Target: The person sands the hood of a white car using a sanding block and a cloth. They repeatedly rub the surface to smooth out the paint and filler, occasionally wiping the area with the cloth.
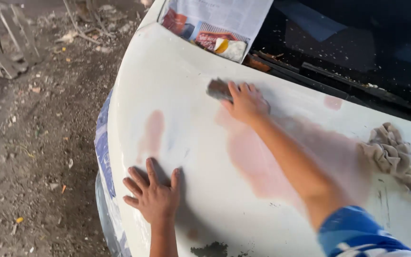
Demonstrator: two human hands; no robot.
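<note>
Outdoors, beside the car, 2 bare hands are on the white car hood, which slopes up toward the dark windshield. The right hand reaches far up the panel and presses down on 1 small grey sanding block, fingers curled over its near edge and holding it flat against the paint; the block lies near the upper edge of the hood, just below the newspaper. The left hand lies flat lower down near the front edge, its fingers spread wide and its palm touching the metal, holding nothing. A blue sleeve shows on the right arm at the bottom of the view. No bin, tub or tray is to be seen, so nothing sits inside anything; the loose things simply lie on the panel. 1 crumpled beige rag rests on the hood well to the right of the arm, apart from both hands. 1 sheet of newspaper is fixed over the corner of the windshield. Pinkish filler patches show through the white: 1 large patch under the right forearm, 1 narrow one above the left hand, and 1 small one near the windshield, 3 in all. Blue masking film wraps the hood's front edge. Left of the car lies bare dirt ground strewn with litter, and some wooden slats stand in the far corner.
</note>
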